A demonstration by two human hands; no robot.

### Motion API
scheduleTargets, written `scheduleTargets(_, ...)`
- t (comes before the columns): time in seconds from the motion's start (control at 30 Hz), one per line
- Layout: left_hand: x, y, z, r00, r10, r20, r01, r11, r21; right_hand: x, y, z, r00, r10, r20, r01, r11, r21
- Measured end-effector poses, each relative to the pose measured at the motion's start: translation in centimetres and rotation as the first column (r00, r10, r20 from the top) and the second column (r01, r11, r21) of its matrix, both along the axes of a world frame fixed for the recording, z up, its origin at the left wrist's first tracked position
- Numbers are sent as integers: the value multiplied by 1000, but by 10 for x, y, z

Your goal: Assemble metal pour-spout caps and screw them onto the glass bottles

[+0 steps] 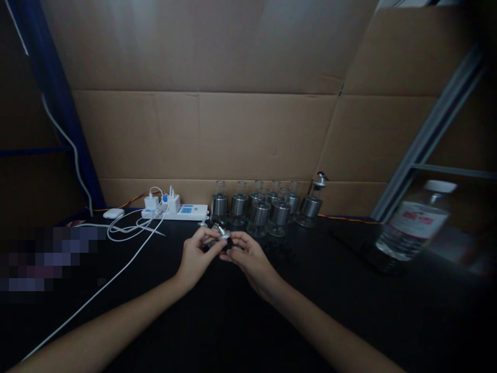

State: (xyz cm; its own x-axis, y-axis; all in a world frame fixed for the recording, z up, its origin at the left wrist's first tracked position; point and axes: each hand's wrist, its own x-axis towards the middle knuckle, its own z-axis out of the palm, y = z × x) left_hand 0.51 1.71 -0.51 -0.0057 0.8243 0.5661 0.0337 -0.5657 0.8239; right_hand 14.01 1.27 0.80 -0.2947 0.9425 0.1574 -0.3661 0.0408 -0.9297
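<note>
Both hands meet above the black table, in front of a cluster of glass bottles with metal sleeves. A silver bottle pourer spout (223,234) with black parts is pinched in my left hand (198,255), between thumb and fingers. My right hand (248,258) closes its fingertips on the dark lower part of the same spout. Several glass bottles (258,217) stand upright just behind, their necks bare. The rightmost bottle (310,206) leans a little and carries a silver and black spout (320,179). Small dark pieces (280,252) lie right of my hands, too dim to name.
A white power strip (193,211) with plugged-in chargers and looping white cables (128,265) sits at the left back. A large clear water bottle (416,223) stands at the right. Cardboard panels (233,134) wall off the back. A blue post (73,109) rises at the left.
</note>
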Motion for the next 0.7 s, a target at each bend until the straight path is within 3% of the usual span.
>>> scheduleTargets(0.7, 3, -3, 4, 979, -29, -202, 47, 995, 89, 8, 9, 7, 974, -197, 115, 179, 972, 154)
